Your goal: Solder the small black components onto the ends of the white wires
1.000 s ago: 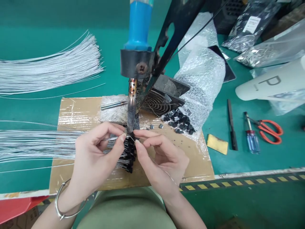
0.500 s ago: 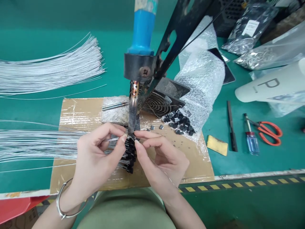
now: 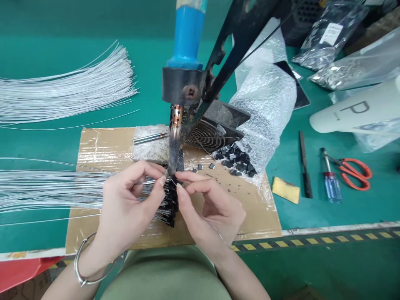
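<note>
A soldering iron with a blue handle (image 3: 188, 37) points down from a black clamp, its dark tip between my two hands. Just left of the tip, my left hand (image 3: 131, 204) pinches the end of a thin white wire. To the right, my right hand (image 3: 211, 204) is closed at the fingertips on a thin piece of solder wire that reaches the tip. Below the tip lie several black parts (image 3: 170, 204) on the ends of a wire bundle (image 3: 56, 187). The exact joint at the fingertips is too small to make out.
Cardboard (image 3: 259, 221) lies under the work. Behind the iron stands a fan (image 3: 212, 135), beside small black pieces (image 3: 236, 160) and bubble wrap (image 3: 265, 100). Another wire bundle (image 3: 68, 89) is at upper left. Rightwards are a yellow sponge (image 3: 285, 190), a screwdriver (image 3: 331, 185) and red-handled scissors (image 3: 358, 173).
My right hand has shifted very slightly left. Both hands otherwise keep their pinch at the iron's tip, and the view has moved a little.
</note>
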Tool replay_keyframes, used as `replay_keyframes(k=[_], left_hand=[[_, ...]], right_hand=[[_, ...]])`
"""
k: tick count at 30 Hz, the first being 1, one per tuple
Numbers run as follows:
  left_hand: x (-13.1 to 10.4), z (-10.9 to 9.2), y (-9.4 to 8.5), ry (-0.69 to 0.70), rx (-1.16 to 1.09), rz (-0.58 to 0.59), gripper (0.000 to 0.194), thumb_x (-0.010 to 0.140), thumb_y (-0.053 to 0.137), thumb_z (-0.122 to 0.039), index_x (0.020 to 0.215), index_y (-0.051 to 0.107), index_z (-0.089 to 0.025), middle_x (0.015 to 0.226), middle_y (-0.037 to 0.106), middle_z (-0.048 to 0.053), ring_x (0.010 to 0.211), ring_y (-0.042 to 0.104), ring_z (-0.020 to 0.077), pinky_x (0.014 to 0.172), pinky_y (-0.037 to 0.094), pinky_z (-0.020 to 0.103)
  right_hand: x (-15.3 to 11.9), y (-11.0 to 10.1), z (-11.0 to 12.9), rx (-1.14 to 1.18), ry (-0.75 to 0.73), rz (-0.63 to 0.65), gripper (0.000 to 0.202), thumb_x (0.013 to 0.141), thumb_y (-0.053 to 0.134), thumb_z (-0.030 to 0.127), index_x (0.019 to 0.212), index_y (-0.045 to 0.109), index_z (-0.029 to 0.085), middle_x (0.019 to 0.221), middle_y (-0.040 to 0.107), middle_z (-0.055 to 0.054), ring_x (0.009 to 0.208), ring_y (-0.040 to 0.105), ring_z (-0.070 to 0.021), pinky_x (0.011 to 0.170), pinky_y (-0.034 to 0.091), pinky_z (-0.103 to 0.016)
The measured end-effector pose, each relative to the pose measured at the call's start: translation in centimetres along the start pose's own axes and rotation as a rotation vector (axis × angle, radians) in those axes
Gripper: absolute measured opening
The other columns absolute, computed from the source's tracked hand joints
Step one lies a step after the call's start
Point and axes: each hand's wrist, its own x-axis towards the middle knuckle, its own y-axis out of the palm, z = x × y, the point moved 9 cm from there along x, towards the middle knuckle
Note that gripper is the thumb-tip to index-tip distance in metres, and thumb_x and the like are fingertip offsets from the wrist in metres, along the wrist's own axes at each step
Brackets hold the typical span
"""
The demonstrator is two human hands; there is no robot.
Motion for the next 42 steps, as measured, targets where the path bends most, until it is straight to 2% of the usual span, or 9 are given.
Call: replay_keyframes(k=[5,15,20,27,36,42], left_hand=[[0.1,-0.2,0.1,0.015,-0.003,0.003,0.011,0.088,0.073,-0.016,0.08,0.071,-0.023,0.087,0.076,-0.002,0.071,0.066,0.0106,0.056,0.043,0.02],[-0.1,-0.3,-0.1,0.027,-0.004,0.01,0.011,0.089,0.075,-0.017,0.082,0.072,-0.024,0.091,0.077,-0.002,0.078,0.068,0.0121,0.051,0.037,0.021],[-0.1,-0.3,-0.2,0.048,0.021,-0.014,0.011,0.089,0.074,-0.016,0.081,0.073,-0.025,0.089,0.077,-0.003,0.072,0.065,0.0099,0.051,0.037,0.019],[-0.1,-0.3,-0.1,0.055,0.019,-0.007,0.011,0.089,0.073,-0.017,0.081,0.073,-0.024,0.09,0.077,-0.002,0.08,0.069,0.0126,0.052,0.039,0.02],[-0.1,0.1,-0.1,0.046,0.037,0.006,0.011,0.09,0.072,-0.017,0.081,0.071,-0.024,0.089,0.076,-0.004,0.073,0.064,0.0099,0.052,0.037,0.019],[-0.1,-0.2,-0.1,0.05,0.026,0.005,0.012,0.09,0.072,-0.017,0.081,0.072,-0.025,0.089,0.077,-0.004,0.079,0.067,0.0115,0.056,0.043,0.018]], right_hand=[[0.0,0.0,0.7,-0.062,-0.08,-0.008,0.019,0.091,0.074,0.006,0.09,0.069,0.024,0.109,0.085,-0.005,0.098,0.082,-0.02,0.092,0.067,-0.034],[0.0,-0.1,2.0,-0.154,-0.174,-0.034,0.019,0.089,0.074,0.005,0.089,0.068,0.023,0.106,0.086,-0.008,0.09,0.084,-0.019,0.084,0.069,-0.03],[0.1,0.0,2.7,-0.2,-0.235,-0.047,0.018,0.088,0.074,0.003,0.089,0.069,0.02,0.103,0.086,-0.01,0.087,0.084,-0.0189,0.082,0.071,-0.028],[0.1,-0.1,2.7,-0.19,-0.253,-0.053,0.017,0.089,0.074,0.004,0.089,0.069,0.021,0.102,0.086,-0.009,0.088,0.084,-0.0186,0.083,0.071,-0.029],[0.2,0.0,2.5,-0.182,-0.248,-0.052,0.018,0.088,0.074,0.002,0.087,0.069,0.019,0.099,0.086,-0.01,0.087,0.084,-0.0185,0.084,0.07,-0.027],[0.1,-0.1,2.4,-0.165,-0.248,-0.063,0.018,0.088,0.076,0.003,0.089,0.07,0.02,0.101,0.086,-0.009,0.089,0.084,-0.018,0.085,0.07,-0.028]])
